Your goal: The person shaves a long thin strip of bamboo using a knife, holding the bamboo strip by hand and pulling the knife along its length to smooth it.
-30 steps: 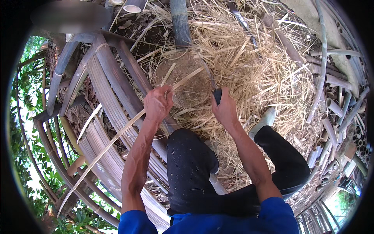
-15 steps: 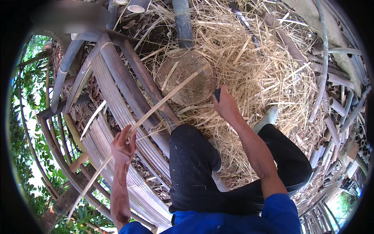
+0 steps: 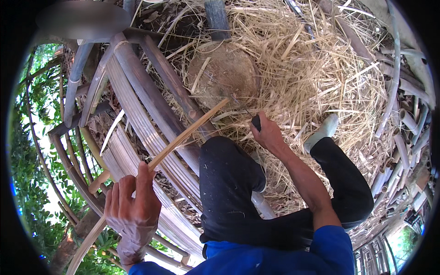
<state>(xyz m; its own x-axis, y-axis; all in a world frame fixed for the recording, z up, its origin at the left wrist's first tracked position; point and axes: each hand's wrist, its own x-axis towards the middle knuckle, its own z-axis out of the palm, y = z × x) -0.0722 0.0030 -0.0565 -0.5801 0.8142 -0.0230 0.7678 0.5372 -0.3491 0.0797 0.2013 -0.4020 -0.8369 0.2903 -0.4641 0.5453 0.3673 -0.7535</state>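
Note:
My left hand (image 3: 133, 208) is closed around a long, pale bamboo strip (image 3: 190, 130), which slants from the lower left up toward the middle. The strip's far tip ends at the near edge of a round wooden block (image 3: 229, 73). My right hand (image 3: 269, 137) grips a knife (image 3: 256, 122) by its black handle. Its thin blade is hard to make out; it points up and left, close to the strip's tip. A thin loose sliver lies on top of the block.
Straw-like bamboo shavings (image 3: 316, 87) cover the ground around the block. A slatted bamboo bench (image 3: 142, 123) stands at my left. Beyond the block lies a dark bamboo pole (image 3: 216, 20). Cut bamboo pieces (image 3: 412, 123) are piled at the right. My bent knee (image 3: 227, 160) is between my arms.
The strip has been drawn back toward me, its tip moving from over the block to its near edge. My left hand has come closer and lower; the right has moved little.

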